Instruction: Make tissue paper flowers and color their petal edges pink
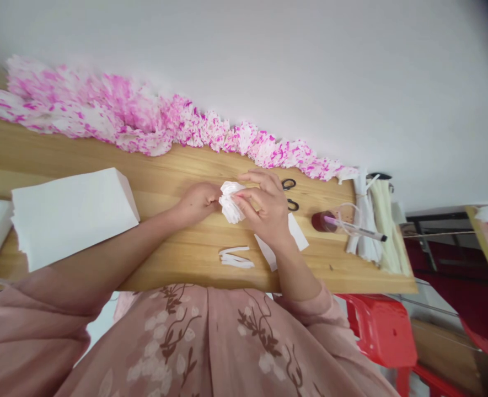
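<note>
A white ruffled paper flower (229, 204) is held between my hands above the table. My left hand (199, 202) is closed around its base, at the flower's left side. From the right, the thumb and forefinger of my right hand (266, 207) pinch the edge of a petal, while the other fingers are loosely bent. Below the flower lie a few narrow white paper strips (236, 257). Partly hidden under my right wrist is a flat piece of white paper (298, 231). Black scissor handles (292, 205) show just beyond that hand; their blades are hidden.
A stack of white paper (70, 212) lies at the left. Pink-and-white crumpled paper (144, 121) runs along the wall. At the right are a dark red jar (323, 221), a brush-like pen (363, 232) and bundled white and cream strips (386, 231). A red stool (386, 331) stands below the table's edge.
</note>
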`<act>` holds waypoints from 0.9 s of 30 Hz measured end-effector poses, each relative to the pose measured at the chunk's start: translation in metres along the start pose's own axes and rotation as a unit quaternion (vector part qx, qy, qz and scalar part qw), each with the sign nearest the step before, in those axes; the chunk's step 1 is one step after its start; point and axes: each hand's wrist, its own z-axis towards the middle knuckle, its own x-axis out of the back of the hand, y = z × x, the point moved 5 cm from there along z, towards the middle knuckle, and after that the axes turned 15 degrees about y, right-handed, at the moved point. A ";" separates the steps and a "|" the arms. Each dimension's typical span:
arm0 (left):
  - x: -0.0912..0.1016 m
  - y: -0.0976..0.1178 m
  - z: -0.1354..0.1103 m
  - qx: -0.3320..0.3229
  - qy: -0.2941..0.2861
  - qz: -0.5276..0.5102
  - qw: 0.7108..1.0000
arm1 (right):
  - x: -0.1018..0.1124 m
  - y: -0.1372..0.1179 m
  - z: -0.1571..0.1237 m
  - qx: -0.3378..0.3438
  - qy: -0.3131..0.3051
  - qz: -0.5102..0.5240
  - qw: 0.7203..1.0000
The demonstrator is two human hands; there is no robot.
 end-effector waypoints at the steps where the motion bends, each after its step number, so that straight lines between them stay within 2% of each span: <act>1: 0.000 0.000 0.000 -0.004 0.005 -0.006 1.000 | 0.000 0.000 0.000 -0.003 0.005 0.001 1.000; 5: 0.003 0.004 0.001 -0.026 0.018 -0.006 0.999 | 0.000 -0.002 0.000 -0.008 0.000 0.014 1.000; 12: 0.002 -0.004 0.000 0.011 0.004 0.046 0.999 | -0.004 0.000 -0.002 -0.004 -0.058 -0.003 0.998; 17: 0.001 0.002 0.000 -0.022 0.018 0.054 0.998 | -0.011 -0.005 -0.004 0.017 -0.055 -0.026 0.998; 21: 0.003 0.010 0.001 -0.061 0.024 0.065 0.996 | -0.012 -0.008 -0.003 -0.003 -0.012 -0.006 1.000; 23: 0.003 0.010 0.001 -0.060 0.029 0.052 0.996 | -0.007 -0.006 -0.002 -0.030 0.025 0.003 0.999; 25: 0.004 0.005 0.001 -0.029 0.036 0.011 0.999 | 0.002 -0.001 -0.001 -0.065 0.068 0.004 0.996; 27: 0.003 -0.005 0.000 0.034 0.043 -0.042 0.998 | 0.012 0.004 0.001 -0.089 0.103 0.005 0.991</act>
